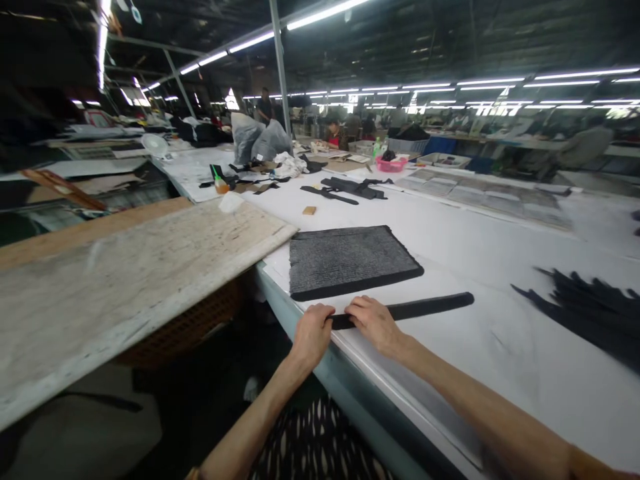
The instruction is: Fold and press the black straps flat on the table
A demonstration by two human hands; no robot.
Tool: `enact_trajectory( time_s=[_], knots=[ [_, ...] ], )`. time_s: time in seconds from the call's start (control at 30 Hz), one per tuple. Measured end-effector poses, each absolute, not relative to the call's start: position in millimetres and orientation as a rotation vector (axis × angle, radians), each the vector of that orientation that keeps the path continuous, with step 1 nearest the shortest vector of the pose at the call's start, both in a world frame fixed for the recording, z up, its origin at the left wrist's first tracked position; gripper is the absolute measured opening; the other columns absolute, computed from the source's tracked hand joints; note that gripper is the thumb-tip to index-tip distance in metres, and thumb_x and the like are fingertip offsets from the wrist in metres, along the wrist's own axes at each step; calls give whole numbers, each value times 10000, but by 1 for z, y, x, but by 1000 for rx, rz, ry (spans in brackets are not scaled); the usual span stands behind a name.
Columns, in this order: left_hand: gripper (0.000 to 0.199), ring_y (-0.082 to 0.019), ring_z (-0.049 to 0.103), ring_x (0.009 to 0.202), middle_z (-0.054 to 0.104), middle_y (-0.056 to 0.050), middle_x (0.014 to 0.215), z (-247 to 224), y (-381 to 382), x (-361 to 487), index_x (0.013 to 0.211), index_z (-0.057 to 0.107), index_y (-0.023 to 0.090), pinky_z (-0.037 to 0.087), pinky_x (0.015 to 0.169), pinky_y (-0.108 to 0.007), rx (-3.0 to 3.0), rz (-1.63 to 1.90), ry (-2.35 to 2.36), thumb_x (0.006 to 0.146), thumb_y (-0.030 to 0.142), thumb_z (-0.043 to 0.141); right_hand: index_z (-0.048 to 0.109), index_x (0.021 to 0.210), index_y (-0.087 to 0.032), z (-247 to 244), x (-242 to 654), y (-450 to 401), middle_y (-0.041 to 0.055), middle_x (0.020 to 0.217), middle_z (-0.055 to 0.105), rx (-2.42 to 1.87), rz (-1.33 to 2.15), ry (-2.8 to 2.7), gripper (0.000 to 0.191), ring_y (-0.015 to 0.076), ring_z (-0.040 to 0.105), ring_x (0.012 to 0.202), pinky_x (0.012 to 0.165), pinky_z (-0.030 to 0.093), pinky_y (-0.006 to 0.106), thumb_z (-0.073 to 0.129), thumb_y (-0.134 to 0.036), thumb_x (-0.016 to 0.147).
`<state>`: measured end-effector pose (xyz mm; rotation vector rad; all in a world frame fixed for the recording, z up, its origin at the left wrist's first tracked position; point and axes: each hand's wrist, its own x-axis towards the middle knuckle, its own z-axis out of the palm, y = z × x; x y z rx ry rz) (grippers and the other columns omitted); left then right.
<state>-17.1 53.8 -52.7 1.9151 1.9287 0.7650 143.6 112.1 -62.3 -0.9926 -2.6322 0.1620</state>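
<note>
A long black fabric strip [430, 305] lies along the near edge of the white table, its rounded end pointing right. My left hand [315, 328] grips the strip's left end with bent fingers, thumb towards the other hand. Close beside it, my right hand [373, 321] is closed on the same strip, fingertips pressing it from above. Just beyond both hands lies a stack of dark grey fabric pieces [350, 257] with black edges, flat on the table. The parts of the strip under my fingers are hidden.
A worn board [125, 280] stands at the left, across a gap from the white table [500, 253]. Black strips [595, 310] are piled at the right. Farther back are a small tan block [309, 210], an orange glue bottle [221, 183], a pink basket [391, 164] and grey bags [260, 141].
</note>
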Motion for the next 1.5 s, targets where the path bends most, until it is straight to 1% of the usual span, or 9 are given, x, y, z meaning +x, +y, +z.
enact_trajectory(
  time_s=[0.13, 0.27, 0.5, 0.87, 0.93, 1.07, 1.3, 1.4, 1.5],
  knots=[
    [276, -214, 565, 901, 647, -75, 912, -51, 51, -23, 949, 664, 151, 453, 811, -321, 2063, 630, 1931, 851, 70, 419, 645, 811, -183, -72, 145, 114, 13, 809, 590, -838, 2, -2575, 81, 160, 502, 787, 724, 401, 279, 589, -128, 830],
    [270, -215, 545, 886, 631, -60, 897, -54, 47, -23, 895, 660, 175, 455, 772, -313, 2204, 572, 1955, 859, 68, 415, 642, 798, -174, -77, 146, 116, 17, 805, 577, -711, -145, -2523, 104, 155, 477, 756, 703, 392, 279, 562, -131, 849],
    [215, -209, 492, 784, 584, -50, 812, -71, 42, -28, 840, 602, 158, 452, 753, -331, 2579, 592, 1857, 846, 49, 417, 635, 823, -160, -73, 154, 115, 18, 810, 558, -579, -239, -2593, 86, 157, 444, 758, 695, 371, 283, 560, -127, 849],
    [156, -247, 470, 821, 560, -91, 871, -57, 34, -32, 894, 560, 121, 450, 750, -389, 2753, 423, 1603, 756, 65, 514, 582, 809, -141, -69, 158, 117, 22, 796, 527, -418, -425, -2760, 108, 165, 433, 743, 646, 336, 302, 501, -100, 867],
    [185, -237, 480, 835, 572, -82, 882, -59, 32, -33, 929, 570, 135, 455, 765, -378, 2741, 479, 1622, 801, 58, 460, 577, 883, -141, -66, 158, 116, 24, 807, 520, -399, -469, -2789, 85, 168, 438, 753, 650, 335, 303, 498, -112, 871],
    [287, -226, 500, 882, 589, -90, 952, -73, 27, -39, 994, 603, 144, 468, 779, -369, 2712, 688, 1720, 837, 29, 393, 527, 1074, -161, -60, 156, 114, 28, 846, 513, -370, -547, -2856, 196, 175, 443, 770, 659, 331, 310, 473, -132, 889],
    [424, -211, 526, 951, 589, -81, 1028, -88, 19, -51, 982, 674, 218, 479, 830, -384, 2376, 1008, 1831, 788, -8, 373, 498, 1130, -164, -57, 158, 114, 35, 867, 505, -337, -588, -2870, 259, 169, 444, 775, 672, 327, 304, 433, -90, 891],
    [372, -191, 553, 933, 601, -70, 1016, -87, 13, -57, 889, 694, 210, 477, 833, -348, 1988, 1220, 1853, 807, 53, 366, 506, 1111, -168, -55, 162, 114, 34, 852, 497, -362, -578, -2871, 250, 169, 443, 765, 661, 325, 302, 454, -89, 880],
    [250, -182, 577, 806, 631, -61, 937, -83, 9, -58, 857, 684, 183, 475, 741, -306, 1554, 1305, 1842, 820, 205, 439, 510, 1107, -175, -54, 160, 111, 34, 846, 494, -357, -561, -2873, 254, 169, 445, 766, 662, 327, 302, 471, -87, 872]
  ],
)
